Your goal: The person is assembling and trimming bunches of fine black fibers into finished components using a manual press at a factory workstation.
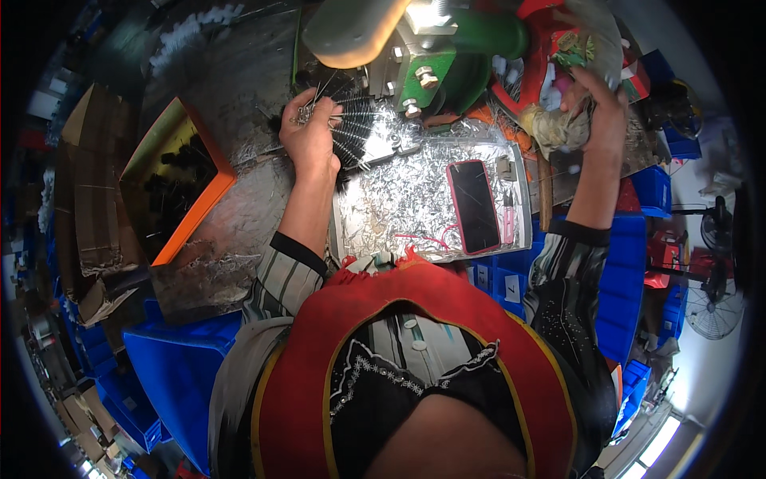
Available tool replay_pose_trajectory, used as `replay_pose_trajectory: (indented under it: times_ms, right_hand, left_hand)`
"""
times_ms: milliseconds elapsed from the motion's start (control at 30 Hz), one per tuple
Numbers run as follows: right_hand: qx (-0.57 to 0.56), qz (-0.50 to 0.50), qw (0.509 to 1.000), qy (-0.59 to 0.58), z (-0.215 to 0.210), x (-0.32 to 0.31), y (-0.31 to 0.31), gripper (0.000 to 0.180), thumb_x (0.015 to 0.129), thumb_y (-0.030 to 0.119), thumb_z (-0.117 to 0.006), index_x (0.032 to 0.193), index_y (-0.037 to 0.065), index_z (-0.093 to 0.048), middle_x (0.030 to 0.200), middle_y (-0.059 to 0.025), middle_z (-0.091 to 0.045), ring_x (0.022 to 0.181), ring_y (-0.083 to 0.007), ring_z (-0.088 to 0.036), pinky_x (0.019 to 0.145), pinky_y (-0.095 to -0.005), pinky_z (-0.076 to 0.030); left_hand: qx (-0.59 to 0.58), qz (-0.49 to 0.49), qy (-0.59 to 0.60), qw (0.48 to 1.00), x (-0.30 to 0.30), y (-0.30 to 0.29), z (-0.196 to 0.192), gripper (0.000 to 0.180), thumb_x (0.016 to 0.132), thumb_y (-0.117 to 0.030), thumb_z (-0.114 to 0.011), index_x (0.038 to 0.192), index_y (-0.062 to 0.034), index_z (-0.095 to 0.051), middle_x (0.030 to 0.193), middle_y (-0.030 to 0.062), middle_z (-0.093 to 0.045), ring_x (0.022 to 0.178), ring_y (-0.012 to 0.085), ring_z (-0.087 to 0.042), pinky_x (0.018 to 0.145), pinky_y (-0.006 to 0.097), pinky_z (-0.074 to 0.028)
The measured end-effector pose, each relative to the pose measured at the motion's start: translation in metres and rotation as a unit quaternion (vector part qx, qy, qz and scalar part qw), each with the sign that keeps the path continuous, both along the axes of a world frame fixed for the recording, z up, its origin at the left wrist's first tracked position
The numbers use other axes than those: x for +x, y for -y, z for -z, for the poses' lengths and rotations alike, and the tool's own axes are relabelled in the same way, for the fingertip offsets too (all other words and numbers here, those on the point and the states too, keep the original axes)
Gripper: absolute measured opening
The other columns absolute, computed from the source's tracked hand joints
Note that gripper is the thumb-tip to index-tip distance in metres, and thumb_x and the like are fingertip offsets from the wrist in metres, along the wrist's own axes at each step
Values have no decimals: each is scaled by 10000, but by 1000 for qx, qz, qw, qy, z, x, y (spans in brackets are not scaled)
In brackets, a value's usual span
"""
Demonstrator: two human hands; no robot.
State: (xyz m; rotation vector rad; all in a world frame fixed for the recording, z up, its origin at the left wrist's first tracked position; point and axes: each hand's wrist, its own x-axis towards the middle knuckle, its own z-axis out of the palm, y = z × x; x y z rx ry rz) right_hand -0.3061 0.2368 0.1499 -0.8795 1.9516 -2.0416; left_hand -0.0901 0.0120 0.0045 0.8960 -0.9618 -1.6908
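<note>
left of the green bolted metal machine (427, 73), the left hand (309, 137), fingers closed, holds fanned black-bristled wire brushes (356, 121); right of it, the right hand (602, 116) is beside a pale cloth-like bundle (558, 129), grip unclear.

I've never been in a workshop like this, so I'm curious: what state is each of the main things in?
Left hand, closed around black wire brushes
Black wire brushes, bunched and fanned out
Right hand, at a pale bundle; grip unclear
Pale bundle, crumpled
Phone, face up, screen dark
Orange bin, open, dark pieces inside
Silvery work surface, wrinkled, brightly lit
</note>
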Motion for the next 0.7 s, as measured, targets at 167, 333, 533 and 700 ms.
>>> replay_pose_trajectory:
  times_ms: [167,333,533,700]
  right_hand:
    - [-207,9,977,-53,102,8,14,65,729,-5,-571,683,-31,-532,553,-82,-529,476,-188,-514,601,-350,-482]
    - [-139,-17,989,54,84,-6,-5,114,722,20,-579,620,-17,-543,532,-91,-511,456,-193,-488,575,-341,-469]
    - [15,-55,992,114,27,-13,-6,206,731,105,-608,564,-1,-548,492,-91,-495,466,-203,-499,553,-316,-440]
    - [122,-79,986,87,-13,-16,-6,239,736,182,-627,565,34,-549,488,-78,-501,486,-187,-520,536,-305,-425]
  left_hand:
    - [-35,52,-1,998,0,2,-1,280,774,50,-606,1037,27,-513,847,119,-612,716,185,-629,587,247,-484]
    - [-19,86,-75,993,7,2,7,336,763,43,-634,1057,22,-474,880,142,-615,780,211,-643,630,262,-508]
    - [-8,54,-119,991,10,5,10,271,773,41,-608,1000,-1,-468,858,140,-615,736,198,-632,658,264,-501]
    - [-14,59,-84,995,1,9,8,264,770,37,-611,989,-5,-470,856,138,-622,725,191,-629,642,252,-488]
